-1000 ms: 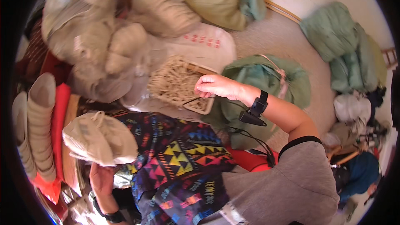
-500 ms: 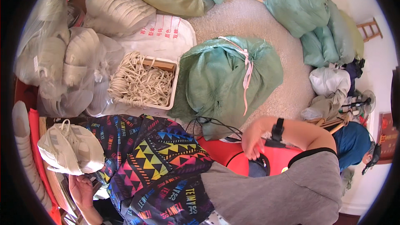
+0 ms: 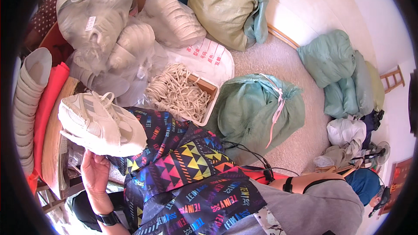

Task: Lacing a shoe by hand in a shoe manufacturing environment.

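Carpet (image 3: 283, 67), beige and short-piled, covers the floor of a crowded room, running up to a white wall (image 3: 361, 0) with a wooden skirting strip at the top right. On it lie several stuffed woven sacks: a pale green one tied with a white cord (image 3: 257, 113) in the middle, an olive-green one (image 3: 222, 8) against the wall, and a heap of pale green ones (image 3: 339, 69) to the right. Near the right rim stand a small fan (image 3: 379, 152) and part of a wooden frame.

At the top left, clear plastic bags (image 3: 117, 39) hold white shoe soles. Just below them sits a shallow cardboard box filled with cream shoelaces (image 3: 178, 93), touching the tied green sack on its right. A stack of pale insoles (image 3: 28, 104) curves along the left rim beside a red cloth strip.

The left hand (image 3: 96, 174), with a dark watch at the wrist, comes in from the lower edge and holds up a white lace-up sneaker (image 3: 98, 124) from underneath; the fingers are curled around the sole, mostly hidden by the shoe. The sneaker lies tilted on its side, above the edge of a low round wooden worktop (image 3: 54, 139) and beside a dark cloth with bright geometric patterns (image 3: 187, 178) draped over the person's lap.

The right forearm (image 3: 313, 182) lies low at the right, banded with a black strap; the right hand itself is hidden behind the cloth and a grey sleeve, so its grip cannot be told.
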### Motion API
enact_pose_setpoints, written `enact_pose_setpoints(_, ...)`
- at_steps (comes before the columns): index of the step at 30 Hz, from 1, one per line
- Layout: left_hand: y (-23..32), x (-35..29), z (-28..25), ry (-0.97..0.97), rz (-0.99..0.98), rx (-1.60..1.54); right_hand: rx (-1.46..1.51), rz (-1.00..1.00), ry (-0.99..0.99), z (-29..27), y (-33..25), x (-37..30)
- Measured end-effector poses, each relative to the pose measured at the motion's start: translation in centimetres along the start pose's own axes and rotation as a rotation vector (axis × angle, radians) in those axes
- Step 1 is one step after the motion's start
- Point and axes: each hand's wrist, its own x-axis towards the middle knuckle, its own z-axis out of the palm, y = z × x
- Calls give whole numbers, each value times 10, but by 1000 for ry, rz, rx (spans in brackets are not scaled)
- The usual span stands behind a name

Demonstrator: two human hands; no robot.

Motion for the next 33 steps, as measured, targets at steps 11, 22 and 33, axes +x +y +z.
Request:
enact_pose_setpoints(11, -8, 22, 6, -100, -41, 13, 146, 55, -115, -106, -111, -18)
enact_pose_setpoints(22, -12, 41, 2, -124, -41, 41, 266, 138, -122, -36, -93, -88)
enact_pose_setpoints(33, -12, 52, -7, -169, -50, 20, 309, 313, 216, -4, -91, -66)
